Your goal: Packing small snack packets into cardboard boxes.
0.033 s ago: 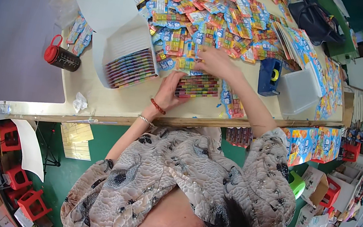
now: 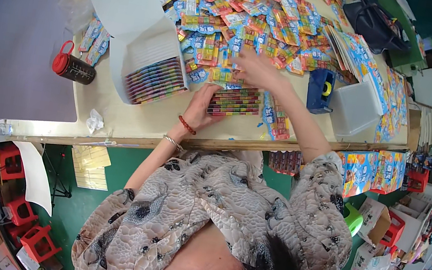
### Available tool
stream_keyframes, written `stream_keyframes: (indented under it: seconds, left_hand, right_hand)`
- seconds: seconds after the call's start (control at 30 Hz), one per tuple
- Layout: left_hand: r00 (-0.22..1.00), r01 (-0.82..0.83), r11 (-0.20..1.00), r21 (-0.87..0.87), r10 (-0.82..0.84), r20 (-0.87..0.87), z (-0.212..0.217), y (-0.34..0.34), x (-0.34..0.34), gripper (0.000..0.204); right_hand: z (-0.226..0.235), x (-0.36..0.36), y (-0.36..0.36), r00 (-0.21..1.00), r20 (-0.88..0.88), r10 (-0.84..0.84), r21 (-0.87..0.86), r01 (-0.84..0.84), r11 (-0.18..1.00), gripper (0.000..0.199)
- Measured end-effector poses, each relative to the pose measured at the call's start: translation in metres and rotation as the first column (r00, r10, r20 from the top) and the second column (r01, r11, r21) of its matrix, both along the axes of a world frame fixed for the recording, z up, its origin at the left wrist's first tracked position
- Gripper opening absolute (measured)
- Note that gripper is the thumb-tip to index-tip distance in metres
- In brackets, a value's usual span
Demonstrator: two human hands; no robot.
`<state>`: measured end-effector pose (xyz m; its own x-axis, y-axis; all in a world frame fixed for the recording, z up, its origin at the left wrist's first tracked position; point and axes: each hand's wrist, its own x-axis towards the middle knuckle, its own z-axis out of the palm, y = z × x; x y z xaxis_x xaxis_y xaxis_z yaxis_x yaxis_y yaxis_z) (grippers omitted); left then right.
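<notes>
My left hand (image 2: 199, 107) grips the left end of a stack of candy packs (image 2: 235, 103), standing in a row near the table's front edge. Its thumb lies at the near side and the fingers curl round the end. Above the stack, my right hand (image 2: 260, 71) hovers at the near edge of a big pile of colourful candy packs (image 2: 207, 49); its fingers are smeared by motion, so whether they hold a pack cannot be made out. Left of my left hand, an open white carton (image 2: 148, 48) holds a row of similar packs (image 2: 157, 80). Single packs (image 2: 278, 119) lie right of the stack.
A dark bottle with a red lid (image 2: 73, 68) stands at the left, near a crumpled tissue (image 2: 95, 122). On the right are a blue tape dispenser (image 2: 320, 92), a clear plastic box (image 2: 356, 113) and printed cartons (image 2: 360, 172). A black bag (image 2: 378, 22) lies farther back.
My right hand has shifted slightly away from the stack, toward the pile, and its fingers have blurred. My left hand and the stack have hardly moved.
</notes>
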<state>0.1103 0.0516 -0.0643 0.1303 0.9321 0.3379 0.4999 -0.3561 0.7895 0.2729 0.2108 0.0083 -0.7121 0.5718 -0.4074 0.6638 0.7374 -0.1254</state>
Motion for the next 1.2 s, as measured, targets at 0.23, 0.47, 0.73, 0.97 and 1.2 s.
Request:
stream_keyframes:
  seconds: [0.23, 0.47, 0.73, 0.97, 1.2]
  left_hand:
    - [0.963, 0.257, 0.959, -0.116, -0.245, 0.11, 0.007, -0.021, -0.002, 0.071]
    - [0.988, 0.147, 0.988, -0.048, -0.15, -0.045, 0.006, -0.036, 0.005, 0.087]
    - [0.92, 0.202, 0.958, -0.203, -0.114, 0.376, 0.008, -0.035, 0.011, 0.119]
    - [0.974, 0.193, 0.977, -0.096, -0.179, 0.136, 0.004, -0.03, 0.004, 0.086]
    - [0.971, 0.207, 0.972, -0.116, -0.189, 0.149, 0.002, -0.032, 0.005, 0.083]
  right_hand:
    - [-0.01, 0.002, 0.066, 0.896, -0.098, 0.434, 0.462, -0.345, 0.817, 0.078]
    - [0.031, 0.019, 0.039, 0.888, -0.146, 0.437, 0.527, -0.304, 0.794, 0.043]
    - [0.004, 0.036, -0.06, 0.893, -0.45, -0.001, -0.206, -0.102, 0.973, 0.018]
    - [-0.017, 0.078, 0.121, 0.539, -0.622, -0.568, 0.161, 0.798, 0.581, 0.066]
    - [-0.029, 0.098, 0.152, 0.325, -0.43, -0.842, -0.359, 0.794, 0.49, 0.095]
